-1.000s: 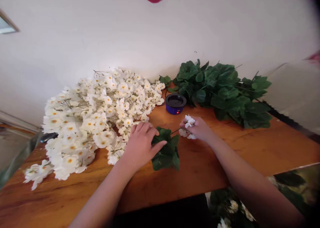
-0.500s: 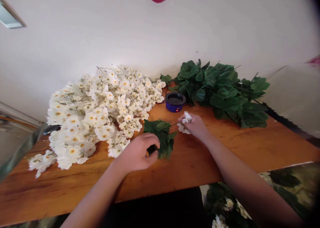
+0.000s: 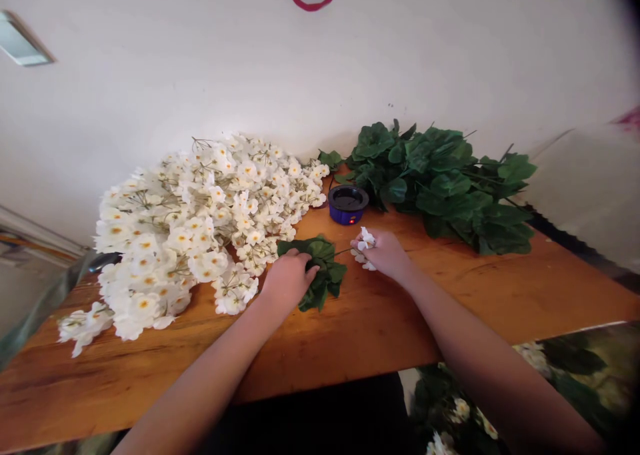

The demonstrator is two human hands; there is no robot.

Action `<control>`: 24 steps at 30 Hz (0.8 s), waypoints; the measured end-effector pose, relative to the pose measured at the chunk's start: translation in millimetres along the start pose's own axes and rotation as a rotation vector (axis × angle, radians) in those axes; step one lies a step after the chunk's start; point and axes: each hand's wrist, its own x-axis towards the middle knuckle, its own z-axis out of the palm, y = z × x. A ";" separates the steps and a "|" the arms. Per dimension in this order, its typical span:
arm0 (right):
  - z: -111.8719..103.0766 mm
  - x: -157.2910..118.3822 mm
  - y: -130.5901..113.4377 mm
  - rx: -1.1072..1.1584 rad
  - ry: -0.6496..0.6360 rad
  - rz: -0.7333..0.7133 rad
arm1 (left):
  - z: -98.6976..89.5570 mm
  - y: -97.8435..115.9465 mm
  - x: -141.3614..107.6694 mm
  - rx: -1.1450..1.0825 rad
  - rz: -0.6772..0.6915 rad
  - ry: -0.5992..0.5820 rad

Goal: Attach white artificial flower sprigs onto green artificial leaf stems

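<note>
My left hand (image 3: 290, 278) rests on a small bunch of artificial green leaves (image 3: 327, 278), its fingers curled in among them and the thumb pressed over a leaf. The fingertips are partly hidden by the foliage. My right hand (image 3: 387, 255) is closed round a sprig of white artificial flowers (image 3: 367, 239), whose blossoms poke out at the finger side. A thin dark stem runs from the leaf bunch to the right fingers. Just beyond the hands stands a small blue pot with a black rim (image 3: 348, 205) and a red light on its front.
A large heap of white flowers with yellow centres (image 3: 200, 222) covers the left of the wooden table (image 3: 380, 328). Piled green leaves (image 3: 445, 175) lie at the back right, against the wall (image 3: 200, 55). More flowers and leaves (image 3: 460, 402) sit below the table's front edge.
My left hand has moved up and closed onto the leaf bunch, its fingers now among the leaves. The right hand keeps its hold on the white flowers. The view has shifted slightly.
</note>
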 end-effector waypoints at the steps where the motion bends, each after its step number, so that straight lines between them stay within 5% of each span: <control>1: -0.6 0.4 0.1 -0.017 -0.007 0.007 | 1.4 -0.3 0.7 0.013 0.004 -0.010; 7: -11.8 -0.9 -3.4 -0.181 -0.125 0.012 | -0.8 -10.5 7.9 -0.151 0.002 -0.076; 12: -20.1 -1.2 -3.1 -0.315 -0.155 -0.073 | 2.7 -17.2 3.9 -0.255 0.126 -0.003; 18: -22.5 -2.2 -3.6 -0.355 -0.191 -0.159 | 7.6 -17.8 4.3 -0.252 0.082 -0.018; 24: -6.8 -22.2 -50.8 -1.022 0.070 -0.498 | 10.2 -18.9 4.9 -0.235 0.042 -0.042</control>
